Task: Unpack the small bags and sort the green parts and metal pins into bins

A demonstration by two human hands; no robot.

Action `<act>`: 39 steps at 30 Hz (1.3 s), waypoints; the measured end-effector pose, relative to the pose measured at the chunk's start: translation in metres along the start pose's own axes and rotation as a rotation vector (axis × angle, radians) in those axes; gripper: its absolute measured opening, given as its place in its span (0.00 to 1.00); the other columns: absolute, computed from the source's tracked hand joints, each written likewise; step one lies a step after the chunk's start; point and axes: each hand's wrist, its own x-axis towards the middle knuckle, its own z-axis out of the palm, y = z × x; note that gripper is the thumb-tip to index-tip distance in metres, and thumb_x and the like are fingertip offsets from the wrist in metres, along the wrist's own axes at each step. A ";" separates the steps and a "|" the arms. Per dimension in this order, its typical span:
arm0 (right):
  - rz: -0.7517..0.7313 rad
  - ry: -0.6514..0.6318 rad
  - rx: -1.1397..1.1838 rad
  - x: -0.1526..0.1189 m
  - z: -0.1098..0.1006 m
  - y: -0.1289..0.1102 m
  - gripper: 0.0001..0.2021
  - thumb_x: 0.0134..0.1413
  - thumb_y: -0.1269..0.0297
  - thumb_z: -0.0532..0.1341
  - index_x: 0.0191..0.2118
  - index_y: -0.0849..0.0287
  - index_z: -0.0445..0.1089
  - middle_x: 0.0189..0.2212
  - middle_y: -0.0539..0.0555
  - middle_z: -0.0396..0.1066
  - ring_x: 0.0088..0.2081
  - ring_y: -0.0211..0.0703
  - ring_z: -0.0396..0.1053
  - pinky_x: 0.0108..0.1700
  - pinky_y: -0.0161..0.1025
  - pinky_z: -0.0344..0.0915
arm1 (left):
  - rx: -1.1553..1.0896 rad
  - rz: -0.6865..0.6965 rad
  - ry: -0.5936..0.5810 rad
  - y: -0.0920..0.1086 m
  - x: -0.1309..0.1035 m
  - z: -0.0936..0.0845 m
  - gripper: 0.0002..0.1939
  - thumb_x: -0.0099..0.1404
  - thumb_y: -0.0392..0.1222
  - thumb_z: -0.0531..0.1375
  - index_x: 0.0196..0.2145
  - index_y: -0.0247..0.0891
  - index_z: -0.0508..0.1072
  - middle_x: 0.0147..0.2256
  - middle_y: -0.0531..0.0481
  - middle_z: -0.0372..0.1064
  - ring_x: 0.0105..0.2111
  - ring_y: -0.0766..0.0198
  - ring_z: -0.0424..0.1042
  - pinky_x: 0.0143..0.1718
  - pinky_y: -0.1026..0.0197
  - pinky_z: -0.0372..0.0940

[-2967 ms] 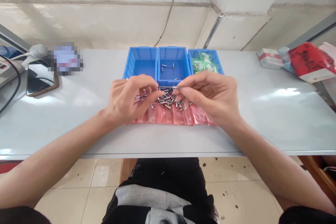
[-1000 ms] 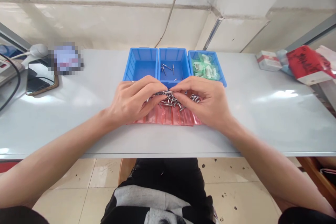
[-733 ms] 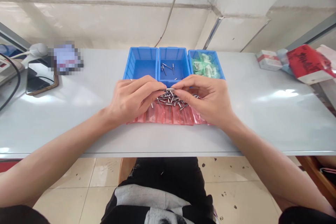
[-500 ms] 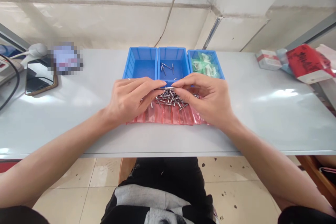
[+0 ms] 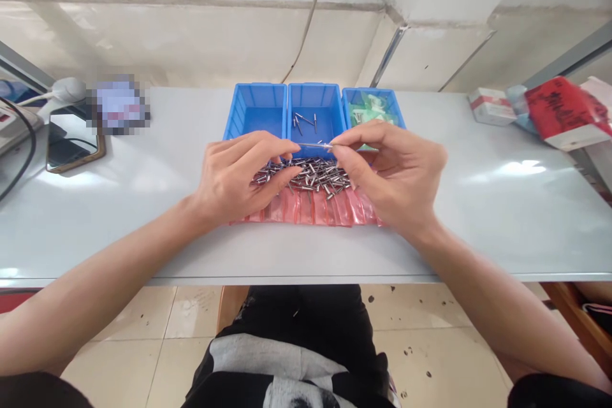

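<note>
My right hand (image 5: 396, 172) pinches a silver blind rivet (image 5: 325, 146) between thumb and forefinger, its long thin pin pointing left. My left hand (image 5: 243, 175) holds nothing; its thumb and forefinger are apart, with the forefinger close to the pin's end. Whether that finger touches the pin I cannot tell. Below both hands lies a pile of loose rivets (image 5: 318, 175) on a row of pink plastic bags (image 5: 306, 207). Just beyond stands the middle blue bin (image 5: 329, 111), with several rivets inside.
A left blue bin (image 5: 261, 90) and a right blue bin (image 5: 400, 108) with green-tinted bags (image 5: 370, 108) flank the middle one. At the left are a phone (image 5: 74, 140) and a power strip (image 5: 16, 131). A small white box (image 5: 491, 108) and a red package (image 5: 557, 111) lie right.
My left fingers have come apart, off the rivet. My right hand has moved slightly right and up with the rivet, whose pin now shows between the hands.
</note>
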 end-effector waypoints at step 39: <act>0.089 -0.182 0.104 0.006 -0.003 0.018 0.23 0.65 0.67 0.63 0.63 0.44 0.68 0.60 0.54 0.72 0.46 0.43 0.77 0.38 0.41 0.79 | 0.016 -0.015 0.071 0.000 -0.001 -0.001 0.04 0.71 0.34 0.59 0.42 0.38 0.74 0.31 0.54 0.77 0.25 0.71 0.73 0.25 0.66 0.62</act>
